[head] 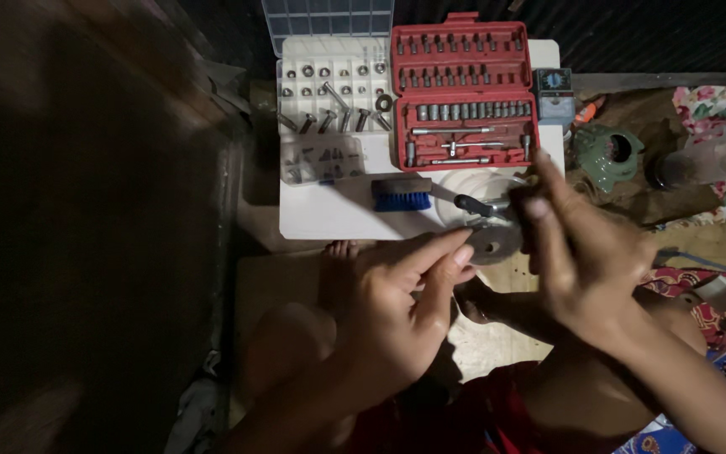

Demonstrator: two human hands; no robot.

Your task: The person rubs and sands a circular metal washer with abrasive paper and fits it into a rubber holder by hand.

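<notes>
My left hand (401,298) pinches the left edge of a round grey metal disc (497,241) with a hole in its middle, held above the front edge of a white board (338,210). My right hand (586,252) comes in from the right, fingers raised beside the disc and against a small black-handled tool (474,204); whether it grips the tool is blurred. A blue-bristled brush (402,197) lies on the board just left of the disc.
An open red socket set case (462,88) stands at the back. Beside it is a white tray of bolts and nuts (332,88) and a clear bag of parts (311,160). A green ceramic object (607,155) and a clear jar (720,155) sit right.
</notes>
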